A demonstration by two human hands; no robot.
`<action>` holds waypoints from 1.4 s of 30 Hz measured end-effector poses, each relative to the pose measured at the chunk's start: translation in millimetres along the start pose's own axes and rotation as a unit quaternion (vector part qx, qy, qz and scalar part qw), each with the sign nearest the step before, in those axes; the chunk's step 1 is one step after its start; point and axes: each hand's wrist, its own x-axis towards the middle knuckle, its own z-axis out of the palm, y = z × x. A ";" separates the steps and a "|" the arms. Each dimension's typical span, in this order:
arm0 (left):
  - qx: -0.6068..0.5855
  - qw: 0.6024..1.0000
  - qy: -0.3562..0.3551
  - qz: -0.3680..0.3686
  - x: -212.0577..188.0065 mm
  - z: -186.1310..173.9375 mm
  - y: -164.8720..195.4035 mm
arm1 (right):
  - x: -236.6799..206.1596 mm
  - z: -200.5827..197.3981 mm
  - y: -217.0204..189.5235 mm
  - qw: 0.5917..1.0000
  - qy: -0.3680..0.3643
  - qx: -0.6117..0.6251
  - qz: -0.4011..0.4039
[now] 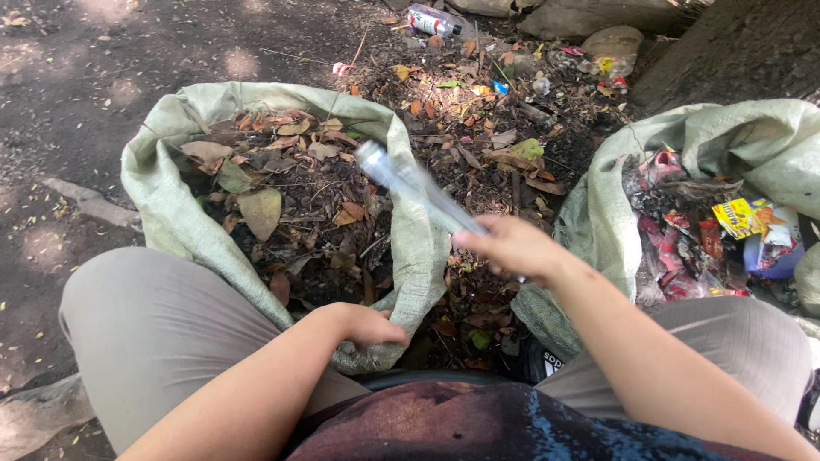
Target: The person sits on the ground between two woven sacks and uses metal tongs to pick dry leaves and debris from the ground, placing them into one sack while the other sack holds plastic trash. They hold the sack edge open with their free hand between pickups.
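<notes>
The left pale green woven sack (171,213) holds dry brown leaves (282,188); the right woven sack (735,137) holds colourful plastic wrappers (709,239). The right hand (512,248) grasps a clear plastic bottle (414,188), and the left hand (363,326) pinches the left sack's rim.

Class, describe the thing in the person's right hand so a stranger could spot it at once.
Find the two pale green woven sacks: leaves left, wrappers right. Between them the right hand holds up a clear, crumpled plastic bottle, the only see-through thing held off the ground.

open litter ground (478,128) between leaf sack (171,213) and wrapper sack (615,196), seemingly passable
</notes>
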 end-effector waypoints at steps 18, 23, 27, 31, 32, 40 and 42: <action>0.020 0.996 0.023 -0.079 -28.1 -2.5 25.1 | 59.6 -15.9 128.8 0.972 0.032 -0.162 0.165; 0.024 0.997 0.019 -0.070 -29.2 -2.3 25.7 | 60.6 -26.5 117.9 0.957 -0.027 -0.242 0.159; 0.022 0.998 0.030 -0.054 -29.6 -2.6 24.2 | 75.9 -14.2 117.7 0.943 -0.056 -0.297 0.138; 0.031 0.996 0.050 -0.072 -32.7 -3.9 23.2 | 69.4 -6.3 127.3 0.977 0.001 -0.090 0.194; 0.028 0.996 0.046 -0.072 -34.0 -3.6 23.8 | 64.0 -8.4 129.7 0.976 0.025 0.000 0.218; 0.011 0.996 0.045 -0.071 -39.9 -5.0 28.1 | 26.8 -45.3 124.3 0.962 0.073 0.159 0.208; 0.028 0.997 0.032 -0.071 -37.5 -5.7 26.6 | 20.6 -48.9 117.6 0.961 0.090 0.165 0.202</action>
